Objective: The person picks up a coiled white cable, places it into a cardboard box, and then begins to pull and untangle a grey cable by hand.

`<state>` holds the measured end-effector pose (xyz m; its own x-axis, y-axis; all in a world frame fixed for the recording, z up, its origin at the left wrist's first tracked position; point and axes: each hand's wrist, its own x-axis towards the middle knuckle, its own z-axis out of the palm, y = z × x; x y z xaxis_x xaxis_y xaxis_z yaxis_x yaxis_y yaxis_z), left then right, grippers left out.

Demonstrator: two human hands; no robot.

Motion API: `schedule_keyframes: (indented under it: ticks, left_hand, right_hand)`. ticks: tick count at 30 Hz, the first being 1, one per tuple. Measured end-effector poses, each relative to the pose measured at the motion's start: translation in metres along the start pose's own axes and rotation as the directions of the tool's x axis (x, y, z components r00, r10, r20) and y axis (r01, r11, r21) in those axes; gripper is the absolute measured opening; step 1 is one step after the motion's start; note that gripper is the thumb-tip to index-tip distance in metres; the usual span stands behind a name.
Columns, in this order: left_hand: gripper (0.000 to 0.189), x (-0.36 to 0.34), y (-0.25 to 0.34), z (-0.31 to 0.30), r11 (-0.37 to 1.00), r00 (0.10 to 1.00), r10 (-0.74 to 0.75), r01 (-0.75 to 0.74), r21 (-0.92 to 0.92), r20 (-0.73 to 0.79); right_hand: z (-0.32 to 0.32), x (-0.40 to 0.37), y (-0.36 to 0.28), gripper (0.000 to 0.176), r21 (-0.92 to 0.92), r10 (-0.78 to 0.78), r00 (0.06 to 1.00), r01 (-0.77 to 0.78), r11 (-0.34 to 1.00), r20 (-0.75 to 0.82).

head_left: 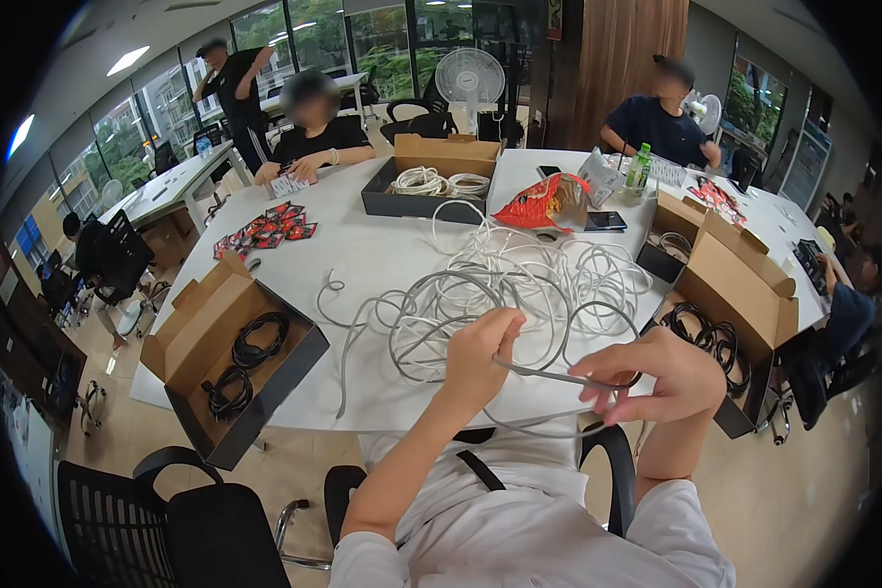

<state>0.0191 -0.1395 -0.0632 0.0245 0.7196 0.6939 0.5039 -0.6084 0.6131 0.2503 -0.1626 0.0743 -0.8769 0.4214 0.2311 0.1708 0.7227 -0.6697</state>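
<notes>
My left hand (482,358) is closed in a fist around a grey cable (544,373) above the table's near edge. To its right, my right hand (666,372) has its fingers curled loosely about the same cable, which stretches between the two hands. A grey loop droops below them toward my lap. Just beyond my hands lies a loose tangle of white cables (598,279), with grey loops spread over its left side. Exactly where the grey cable runs into the heap is hidden.
Open boxes with coiled black cables stand at the left (191,402) and right (755,392). A box of white coils (374,199) sits at the back. Also on the table (294,255) are a red snack bag (529,204), a green bottle (639,167) and a phone (605,221). People sit across.
</notes>
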Motion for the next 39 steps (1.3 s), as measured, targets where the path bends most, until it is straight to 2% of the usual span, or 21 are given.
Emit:
schedule_keyframes:
  ticks: [2, 3, 5, 6, 9, 11, 12, 15, 16, 19, 22, 25, 26, 29, 30, 31, 32, 34, 37, 38, 39]
  left_hand:
    - [0.015, -0.004, 0.009, -0.006, 0.995, 0.999, -0.033, 0.029, -0.092, -0.043]
    - [0.013, -0.006, 0.008, -0.007, 0.996, 0.998, 0.035, -0.039, -0.083, -0.05]
    - [0.009, -0.006, 0.006, -0.009, 0.982, 0.983, 0.174, -0.178, -0.061, -0.066]
    - [0.007, -0.007, 0.008, -0.009, 0.972, 0.972, 0.224, -0.228, -0.051, -0.063]
    - [0.01, -0.007, 0.017, -0.008, 0.93, 0.931, 0.363, -0.365, -0.044, -0.04]
    - [0.018, -0.01, 0.02, -0.005, 0.901, 0.904, 0.427, -0.426, -0.082, -0.01]
    - [0.012, -0.013, 0.018, -0.003, 0.894, 0.895, 0.445, -0.441, -0.078, 0.044]
    - [0.02, -0.014, 0.02, 0.008, 0.85, 0.846, 0.524, -0.514, -0.115, 0.096]
    - [0.025, -0.017, 0.016, 0.009, 0.847, 0.835, 0.531, -0.53, -0.05, 0.146]
    - [0.044, -0.017, 0.016, 0.001, 0.862, 0.877, 0.471, -0.48, 0.165, 0.089]
    - [0.073, -0.013, 0.009, -0.014, 0.853, 0.976, 0.212, -0.205, 0.48, 0.04]
    - [0.094, -0.009, -0.012, -0.025, 0.924, 0.999, 0.026, -0.034, 0.381, 0.026]
    - [0.097, -0.007, -0.016, -0.028, 0.925, 1.0, 0.013, -0.002, 0.381, -0.028]
    - [0.093, -0.001, -0.039, -0.04, 0.939, 0.994, -0.112, 0.102, 0.329, 0.012]
    - [0.079, 0.003, -0.05, -0.043, 0.953, 0.992, -0.118, 0.103, 0.284, 0.033]
    - [0.075, 0.003, -0.063, -0.043, 0.951, 0.992, -0.125, 0.116, 0.286, 0.013]
    - [0.071, 0.004, -0.078, -0.043, 0.949, 0.991, -0.132, 0.128, 0.287, -0.006]
    - [0.06, 0.003, -0.091, -0.041, 0.931, 0.989, -0.143, 0.15, 0.331, -0.046]
    - [0.058, 0.003, -0.096, -0.038, 0.916, 0.986, -0.163, 0.162, 0.367, -0.028]
    - [0.057, 0.004, -0.096, -0.039, 0.922, 0.979, -0.205, 0.191, 0.337, 0.004]
    - [0.055, 0.006, -0.093, -0.042, 0.925, 0.969, -0.245, 0.222, 0.308, 0.038]
  right_hand:
    - [-0.01, 0.002, 0.017, 0.047, 0.048, -0.018, 0.995, 0.013, 0.999, 0.1]
    - [-0.01, 0.007, 0.033, 0.045, 0.207, 0.054, 0.997, -0.063, 0.976, 0.046]
    - [-0.011, 0.021, 0.063, 0.045, 0.506, 0.216, 0.976, -0.175, 0.844, -0.023]
    - [-0.01, 0.032, 0.069, 0.048, 0.528, 0.332, 0.943, -0.301, 0.794, 0.037]
    - [0.014, 0.056, 0.092, 0.045, 0.425, 0.438, 0.892, -0.443, 0.789, 0.116]
    - [0.027, 0.073, 0.096, 0.04, 0.439, 0.399, 0.905, -0.42, 0.794, 0.146]
    - [0.032, 0.079, 0.099, 0.038, 0.448, 0.381, 0.911, -0.411, 0.794, 0.159]
    - [0.034, 0.101, 0.121, 0.03, 0.789, 0.362, 0.905, -0.386, 0.479, 0.223]
    - [0.035, 0.107, 0.12, 0.022, 0.835, 0.446, 0.881, -0.361, 0.414, 0.159]
    - [0.017, 0.114, 0.114, 0.022, 0.875, 0.469, 0.877, -0.307, 0.375, 0.107]
    - [0.006, 0.113, 0.103, 0.015, 0.827, 0.48, 0.873, -0.208, 0.522, -0.084]
    - [-0.002, 0.113, 0.095, 0.007, 0.737, 0.459, 0.854, -0.145, 0.66, -0.243]
    - [-0.007, 0.111, 0.093, 0.006, 0.703, 0.433, 0.85, -0.11, 0.703, -0.3]
    - [-0.029, 0.099, 0.085, 0.006, 0.667, 0.312, 0.836, 0.083, 0.74, -0.451]
    - [-0.041, 0.092, 0.082, 0.01, 0.645, 0.258, 0.827, 0.156, 0.748, -0.499]
    - [-0.048, 0.088, 0.077, 0.011, 0.577, 0.221, 0.773, 0.219, 0.787, -0.595]
    - [-0.057, 0.083, 0.079, 0.013, 0.602, 0.218, 0.724, 0.324, 0.73, -0.654]
    - [-0.074, 0.071, 0.071, 0.013, 0.544, 0.139, 0.673, 0.44, 0.715, -0.727]
    - [-0.091, 0.053, 0.062, 0.016, 0.432, 0.065, 0.524, 0.617, 0.657, -0.849]
    - [-0.102, 0.043, 0.066, 0.018, 0.463, 0.084, 0.511, 0.682, 0.567, -0.855]
    - [-0.112, 0.033, 0.067, 0.018, 0.442, 0.016, 0.512, 0.725, 0.529, -0.859]
